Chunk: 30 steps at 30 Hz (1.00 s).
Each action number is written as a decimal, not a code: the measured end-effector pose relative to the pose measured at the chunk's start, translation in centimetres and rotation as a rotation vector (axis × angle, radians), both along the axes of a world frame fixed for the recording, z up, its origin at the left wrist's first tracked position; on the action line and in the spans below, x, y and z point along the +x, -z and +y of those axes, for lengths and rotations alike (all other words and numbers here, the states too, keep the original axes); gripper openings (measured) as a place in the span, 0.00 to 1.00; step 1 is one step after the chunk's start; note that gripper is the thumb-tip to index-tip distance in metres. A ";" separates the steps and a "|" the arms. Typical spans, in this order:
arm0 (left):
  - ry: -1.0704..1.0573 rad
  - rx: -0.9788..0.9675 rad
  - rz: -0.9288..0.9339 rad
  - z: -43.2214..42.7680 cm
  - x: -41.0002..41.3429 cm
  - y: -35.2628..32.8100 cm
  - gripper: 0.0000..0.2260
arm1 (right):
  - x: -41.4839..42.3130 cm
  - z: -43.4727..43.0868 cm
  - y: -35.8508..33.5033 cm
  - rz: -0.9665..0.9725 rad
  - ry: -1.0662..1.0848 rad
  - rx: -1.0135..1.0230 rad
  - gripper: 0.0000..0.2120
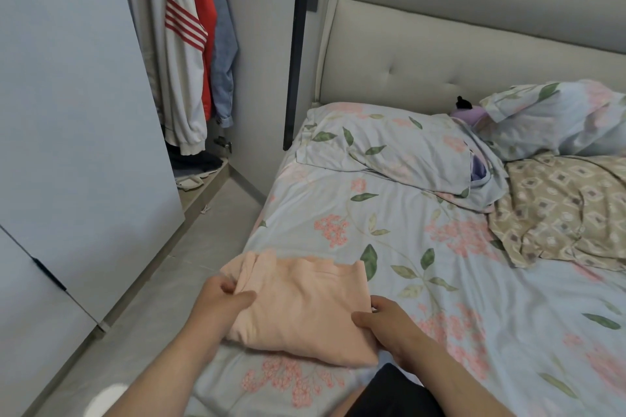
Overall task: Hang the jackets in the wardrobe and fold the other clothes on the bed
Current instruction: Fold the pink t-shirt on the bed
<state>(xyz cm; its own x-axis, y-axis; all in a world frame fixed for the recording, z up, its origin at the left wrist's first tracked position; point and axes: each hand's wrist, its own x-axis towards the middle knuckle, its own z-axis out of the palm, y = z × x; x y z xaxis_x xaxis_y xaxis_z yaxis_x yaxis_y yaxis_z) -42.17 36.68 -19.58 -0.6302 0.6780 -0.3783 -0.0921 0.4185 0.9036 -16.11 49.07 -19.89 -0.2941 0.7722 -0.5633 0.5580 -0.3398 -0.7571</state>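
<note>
Gripping top (298, 308) — left hand (222, 298), right hand (389, 320)

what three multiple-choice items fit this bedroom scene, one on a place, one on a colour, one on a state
1. Where does the peach garment lie?
A on the pillow
B on the near edge of the bed
C on the floor

2. What colour are the stripes on the white jacket hanging in the wardrobe?
A blue
B green
C red

3. What are the left hand and the right hand doing?
A gripping the garment's two sides
B hanging idle
C holding a hanger

Answers:
1 B, it rests folded on the bed's side nearest the camera.
2 C, red bands cross its sleeve.
3 A, each thumb lies on top of the fabric at one side.
</note>
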 end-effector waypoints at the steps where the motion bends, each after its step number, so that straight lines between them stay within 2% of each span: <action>1: -0.046 0.003 -0.168 0.0 -0.2 0.0 0.12 | 0.0 0.1 0.2 0.005 0.008 -0.004 0.08; 2: -0.064 -0.014 -0.303 0.1 -0.5 0.0 0.13 | 0.1 0.1 0.3 0.005 0.015 -0.007 0.08; 4: -0.027 -0.094 -0.430 0.2 -1.0 -0.3 0.15 | 0.1 0.3 0.6 0.004 0.019 -0.009 0.09; 8: 0.093 -0.258 -0.486 0.4 -0.9 -0.8 0.15 | 0.0 0.7 1.3 0.064 0.046 -0.066 0.09; 11: 0.090 -0.322 -0.374 0.2 -0.7 -0.7 0.12 | 0.0 0.9 1.7 0.096 0.054 -0.126 0.11; 14: 0.042 -0.327 -0.330 -0.2 -0.6 -0.6 0.12 | 0.0 0.7 1.8 0.101 0.022 -0.157 0.13; 23: -0.039 -0.194 -0.474 -1.2 -0.7 -1.0 0.10 | 0.2 0.1 0.7 0.099 -0.004 -0.124 0.11; 26: -0.059 -0.184 -0.588 -1.5 -0.3 -1.1 0.08 | 0.2 -0.2 0.0 0.116 -0.008 -0.081 0.10; 30: -0.076 -0.153 -0.592 -1.7 0.0 -1.2 0.06 | 0.4 -0.6 -0.9 0.142 0.007 0.025 0.09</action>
<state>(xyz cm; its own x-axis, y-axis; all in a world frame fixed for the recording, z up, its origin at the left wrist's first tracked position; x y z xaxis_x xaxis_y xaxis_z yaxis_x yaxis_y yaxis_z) -42.13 34.98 -18.36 -0.3280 0.5503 -0.7679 -0.5941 0.5118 0.6205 -15.75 48.49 -19.01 -0.3638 0.7878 -0.4971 0.4426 -0.3234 -0.8364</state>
